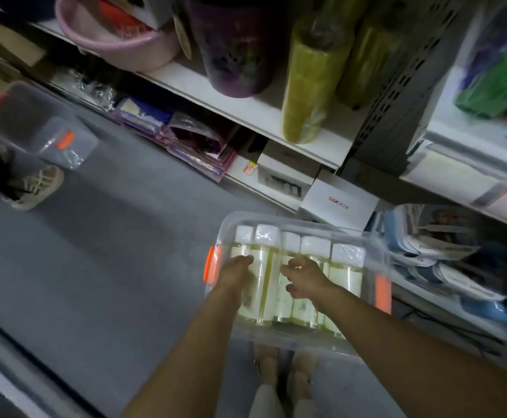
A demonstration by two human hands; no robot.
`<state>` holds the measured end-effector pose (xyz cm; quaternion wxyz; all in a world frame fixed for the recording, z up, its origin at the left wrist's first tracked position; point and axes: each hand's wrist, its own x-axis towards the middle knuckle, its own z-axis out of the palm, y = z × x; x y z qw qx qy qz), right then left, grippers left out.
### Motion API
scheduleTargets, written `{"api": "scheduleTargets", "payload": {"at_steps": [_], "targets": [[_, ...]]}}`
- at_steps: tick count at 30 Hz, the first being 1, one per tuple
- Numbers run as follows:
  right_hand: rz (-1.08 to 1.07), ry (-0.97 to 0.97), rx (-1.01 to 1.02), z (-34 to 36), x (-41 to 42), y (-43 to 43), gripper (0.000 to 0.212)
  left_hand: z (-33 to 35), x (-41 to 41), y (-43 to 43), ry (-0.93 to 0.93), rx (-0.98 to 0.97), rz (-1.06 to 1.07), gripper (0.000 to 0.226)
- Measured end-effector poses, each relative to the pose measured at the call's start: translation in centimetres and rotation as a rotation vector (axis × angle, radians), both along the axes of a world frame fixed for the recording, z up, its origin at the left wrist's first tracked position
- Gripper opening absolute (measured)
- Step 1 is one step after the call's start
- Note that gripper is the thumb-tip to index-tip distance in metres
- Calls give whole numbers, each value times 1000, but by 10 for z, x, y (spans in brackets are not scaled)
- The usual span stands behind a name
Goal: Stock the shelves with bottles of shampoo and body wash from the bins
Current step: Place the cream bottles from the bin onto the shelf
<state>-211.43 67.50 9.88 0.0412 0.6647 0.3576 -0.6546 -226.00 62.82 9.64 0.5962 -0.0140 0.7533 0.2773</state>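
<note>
While the clear bin (276, 339) sat on the floor (110, 251) below the shelves (246, 111), its white-capped bottles (347, 276) lay side by side inside. The left hand (235, 268) and right hand (305, 277) reached in with curled fingers on either side of one bottle. Blur hid whether either gripped it.

Bin (380, 257): placed on the floor (125, 251), before the shelves (246, 113).
Bottles (345, 276): five laid side by side in the bin, caps toward the shelves.
Second bin (35, 122): set well apart, far left.
Box (339, 203): found just behind the bin.
</note>
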Motion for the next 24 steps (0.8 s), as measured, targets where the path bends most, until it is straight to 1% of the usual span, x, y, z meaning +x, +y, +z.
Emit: {"api": "scheduleTargets", "payload": {"at_steps": [2, 3, 7, 11, 13, 16, 17, 19, 20, 24], "targets": [[0, 2, -23, -14, -3, -6, 52, -15, 1, -2, 19, -18, -28, 36], [-2, 4, -29, -20, -5, -8, 53, -20, 2, -2, 28, -25, -37, 38], [-22, 41, -62, -37, -15, -15, 42, -41, 4, -4, 38, -12, -96, 44], [-88, 53, -66, -47, -20, -22, 39, -51, 4, -7, 13, 6, -87, 51], [-115, 56, -60, -48, -20, -26, 35, -51, 5, -8, -1, 14, -61, 60], [-127, 79, -26, -42, -18, -28, 36, -48, 10, -12, -46, 28, -22, 88], [-125, 86, -14, -37, -16, -27, 36, -46, 11, -15, -53, 28, -2, 88], [-113, 96, 16, -24, -12, -25, 39, -40, 12, -19, -85, 38, 55, 75], [-105, 102, 35, -16, -10, -24, 40, -38, 13, -21, -113, 44, 83, 73], [-101, 122, 114, 21, -1, -16, 34, -12, 19, -19, -180, 89, 146, 78]]}}
